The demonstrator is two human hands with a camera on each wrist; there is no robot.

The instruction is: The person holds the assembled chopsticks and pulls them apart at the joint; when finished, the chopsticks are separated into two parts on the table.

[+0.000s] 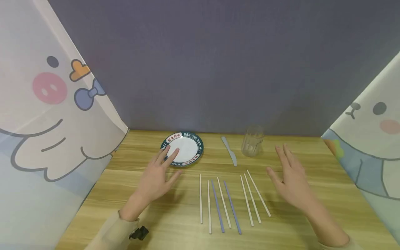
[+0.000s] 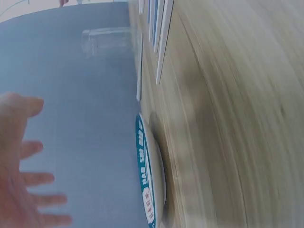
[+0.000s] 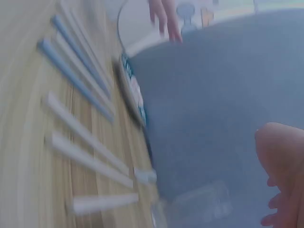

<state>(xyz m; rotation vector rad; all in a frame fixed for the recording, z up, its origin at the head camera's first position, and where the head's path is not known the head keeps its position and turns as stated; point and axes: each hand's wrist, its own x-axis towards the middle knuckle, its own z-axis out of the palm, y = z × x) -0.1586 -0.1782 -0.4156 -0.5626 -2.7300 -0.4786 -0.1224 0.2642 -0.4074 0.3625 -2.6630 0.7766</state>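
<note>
My left hand (image 1: 159, 177) hovers with spread fingers in front of the plate (image 1: 186, 149), its fingertips overlapping the near rim in the head view. White in the middle, the plate has a dark green lettered rim. On the right, my right hand (image 1: 290, 178) is held out with fingers extended, nearest to the clear glass (image 1: 252, 141). Between the hands lie several thin sticks, some white (image 1: 201, 198) and two blue (image 1: 217, 206). A light blue-grey knife (image 1: 229, 151) lies between plate and glass. Both hands hold nothing.
The wooden table (image 1: 331, 173) backs onto a dark grey panel (image 1: 218, 69). Cartoon-printed panels stand at the left (image 1: 62, 132) and right (image 1: 375, 139) sides. A small black object (image 1: 139, 233) is at the left sleeve.
</note>
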